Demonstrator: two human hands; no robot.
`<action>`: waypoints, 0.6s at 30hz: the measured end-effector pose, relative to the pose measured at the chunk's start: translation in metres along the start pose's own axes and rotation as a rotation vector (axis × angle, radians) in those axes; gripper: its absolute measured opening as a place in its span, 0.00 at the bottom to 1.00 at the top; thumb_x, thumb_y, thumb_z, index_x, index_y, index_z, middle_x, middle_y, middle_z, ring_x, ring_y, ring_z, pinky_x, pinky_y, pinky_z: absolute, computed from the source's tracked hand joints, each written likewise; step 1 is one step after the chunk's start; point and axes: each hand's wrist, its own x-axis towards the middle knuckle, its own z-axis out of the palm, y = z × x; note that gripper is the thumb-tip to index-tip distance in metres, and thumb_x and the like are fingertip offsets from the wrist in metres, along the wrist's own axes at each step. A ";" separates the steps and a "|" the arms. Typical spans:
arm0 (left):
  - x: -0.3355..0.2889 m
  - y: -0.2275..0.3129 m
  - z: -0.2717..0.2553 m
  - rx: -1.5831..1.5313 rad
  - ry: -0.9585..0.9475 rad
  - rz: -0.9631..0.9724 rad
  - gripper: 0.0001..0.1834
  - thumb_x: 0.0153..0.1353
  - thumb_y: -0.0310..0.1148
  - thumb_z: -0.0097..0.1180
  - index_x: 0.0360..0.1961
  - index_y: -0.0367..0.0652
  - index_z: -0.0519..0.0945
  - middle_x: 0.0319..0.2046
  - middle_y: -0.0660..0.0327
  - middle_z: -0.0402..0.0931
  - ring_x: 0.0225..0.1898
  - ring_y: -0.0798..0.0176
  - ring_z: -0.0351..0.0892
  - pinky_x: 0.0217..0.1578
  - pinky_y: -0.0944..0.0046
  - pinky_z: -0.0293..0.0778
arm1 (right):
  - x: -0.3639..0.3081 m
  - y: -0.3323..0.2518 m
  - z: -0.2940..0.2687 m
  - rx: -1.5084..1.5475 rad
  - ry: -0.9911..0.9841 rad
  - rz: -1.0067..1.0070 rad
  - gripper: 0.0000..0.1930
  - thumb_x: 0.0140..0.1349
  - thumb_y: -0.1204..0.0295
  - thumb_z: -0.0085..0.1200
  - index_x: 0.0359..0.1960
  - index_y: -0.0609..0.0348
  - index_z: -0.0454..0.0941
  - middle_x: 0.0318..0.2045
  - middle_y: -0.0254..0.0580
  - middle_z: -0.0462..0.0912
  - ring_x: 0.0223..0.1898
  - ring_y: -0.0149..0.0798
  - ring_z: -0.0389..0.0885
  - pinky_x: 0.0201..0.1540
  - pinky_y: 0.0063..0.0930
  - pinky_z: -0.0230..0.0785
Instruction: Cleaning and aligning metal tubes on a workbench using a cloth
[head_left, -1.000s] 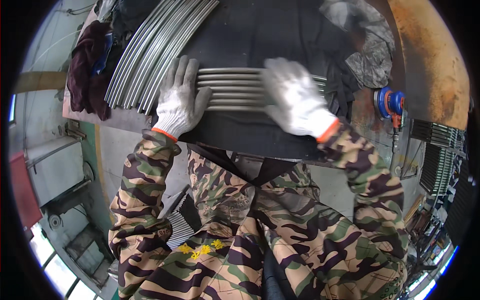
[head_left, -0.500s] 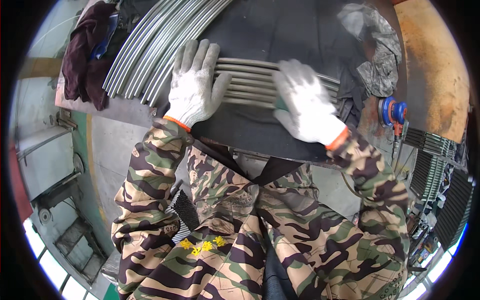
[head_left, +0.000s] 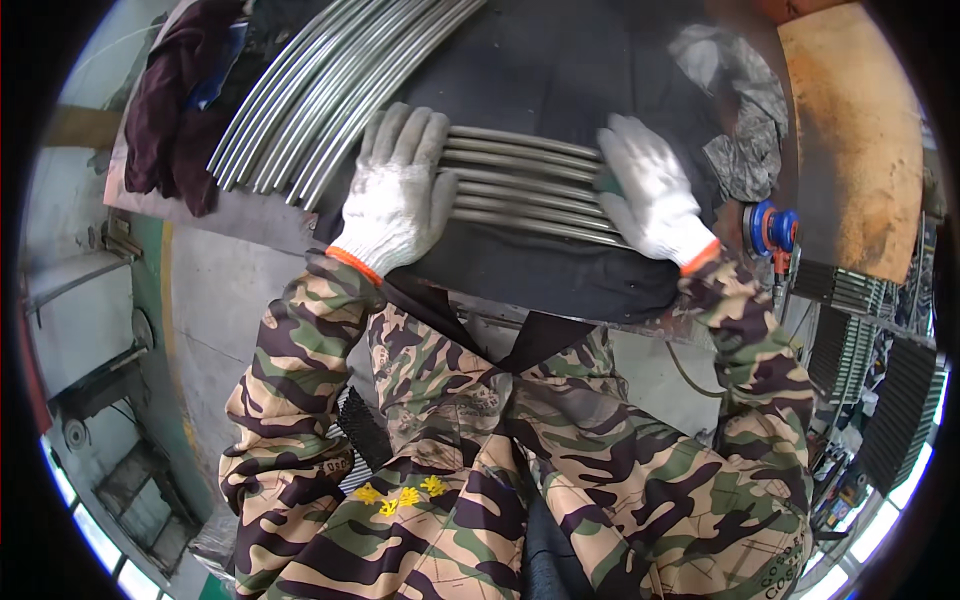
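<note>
Several grey metal rods (head_left: 530, 186) lie side by side across the black cloth (head_left: 540, 275) in front of me. My left hand (head_left: 398, 195), in a white glove with an orange cuff, rests flat over their left ends, fingers stretched and thumb out to the side. Over their right part, my gloved right hand (head_left: 655, 192) presses a dark green pad (head_left: 606, 181) against them. Only a bit of the pad shows between thumb and fingers; the palm hides the rest, and the rods' right ends are covered too.
Shinier rods (head_left: 330, 100) lie in a row at the far left, beside a dark maroon cloth (head_left: 165, 130). Crumpled grey cloth (head_left: 748, 140) sits at the right, near a blue sander (head_left: 770, 228). A brown board (head_left: 850, 130) stands beyond. Racked dark rods (head_left: 900, 415) are at the lower right.
My right hand has slid to the right along the rods with the green pad, showing more of their length. My left hand stays on the left ends.
</note>
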 end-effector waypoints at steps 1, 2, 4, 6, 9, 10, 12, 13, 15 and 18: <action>0.001 0.002 -0.006 -0.030 0.004 -0.004 0.34 0.66 0.31 0.62 0.73 0.33 0.72 0.67 0.40 0.72 0.73 0.29 0.67 0.77 0.33 0.59 | -0.009 0.003 -0.005 -0.038 0.010 -0.016 0.41 0.56 0.68 0.70 0.73 0.67 0.70 0.72 0.67 0.71 0.75 0.69 0.68 0.78 0.59 0.61; 0.000 -0.002 -0.004 -0.072 0.033 0.011 0.34 0.65 0.29 0.63 0.72 0.33 0.72 0.66 0.40 0.73 0.71 0.30 0.69 0.76 0.33 0.61 | -0.008 -0.003 -0.005 -0.055 0.019 -0.030 0.41 0.56 0.68 0.70 0.73 0.68 0.70 0.72 0.67 0.72 0.75 0.69 0.69 0.78 0.59 0.61; -0.002 -0.007 0.000 -0.108 0.066 0.022 0.34 0.63 0.27 0.64 0.71 0.34 0.72 0.64 0.41 0.74 0.70 0.30 0.70 0.75 0.33 0.63 | 0.002 -0.013 0.000 -0.044 0.047 -0.053 0.41 0.55 0.69 0.69 0.72 0.68 0.71 0.71 0.67 0.72 0.73 0.70 0.69 0.77 0.60 0.61; -0.002 -0.005 0.000 -0.090 0.096 0.022 0.35 0.61 0.25 0.64 0.71 0.35 0.72 0.62 0.42 0.74 0.69 0.31 0.71 0.74 0.34 0.65 | 0.031 -0.033 0.016 -0.013 0.052 -0.077 0.39 0.53 0.67 0.69 0.68 0.69 0.73 0.67 0.67 0.75 0.70 0.69 0.72 0.74 0.60 0.65; 0.001 -0.002 -0.002 -0.034 0.065 0.007 0.35 0.62 0.25 0.64 0.71 0.34 0.72 0.63 0.42 0.74 0.69 0.32 0.71 0.74 0.34 0.65 | 0.090 -0.080 0.048 0.068 0.132 -0.104 0.37 0.56 0.62 0.68 0.67 0.68 0.75 0.67 0.64 0.75 0.70 0.63 0.73 0.72 0.57 0.66; 0.000 -0.005 0.001 -0.014 0.059 -0.003 0.34 0.60 0.28 0.63 0.69 0.31 0.74 0.65 0.39 0.74 0.71 0.31 0.70 0.77 0.32 0.61 | 0.106 -0.096 0.056 0.086 0.101 -0.081 0.36 0.60 0.59 0.66 0.67 0.68 0.75 0.69 0.61 0.74 0.72 0.61 0.71 0.74 0.56 0.63; -0.005 -0.011 0.011 0.014 0.051 -0.032 0.35 0.61 0.28 0.62 0.71 0.30 0.73 0.68 0.38 0.71 0.73 0.30 0.67 0.77 0.32 0.59 | 0.117 -0.099 0.068 0.066 0.131 -0.105 0.35 0.64 0.57 0.64 0.68 0.68 0.74 0.71 0.59 0.73 0.73 0.59 0.69 0.76 0.55 0.61; -0.008 -0.013 0.011 0.055 0.051 -0.076 0.36 0.63 0.29 0.61 0.72 0.30 0.72 0.72 0.36 0.69 0.76 0.28 0.65 0.78 0.31 0.58 | 0.117 -0.097 0.070 0.057 0.138 -0.121 0.35 0.64 0.57 0.64 0.69 0.67 0.73 0.71 0.58 0.73 0.73 0.59 0.69 0.77 0.55 0.60; -0.011 -0.014 0.010 0.083 -0.021 -0.097 0.37 0.66 0.33 0.60 0.75 0.29 0.70 0.75 0.33 0.65 0.79 0.27 0.60 0.79 0.32 0.55 | 0.105 -0.085 0.064 0.087 0.111 -0.097 0.36 0.64 0.57 0.64 0.69 0.67 0.73 0.71 0.58 0.73 0.73 0.59 0.69 0.77 0.55 0.60; -0.008 -0.011 0.001 0.101 -0.035 -0.064 0.38 0.66 0.34 0.61 0.75 0.28 0.70 0.75 0.33 0.65 0.79 0.27 0.60 0.80 0.32 0.55 | 0.070 -0.058 0.045 0.084 0.099 -0.063 0.36 0.60 0.62 0.67 0.69 0.68 0.73 0.70 0.61 0.73 0.73 0.62 0.70 0.76 0.56 0.62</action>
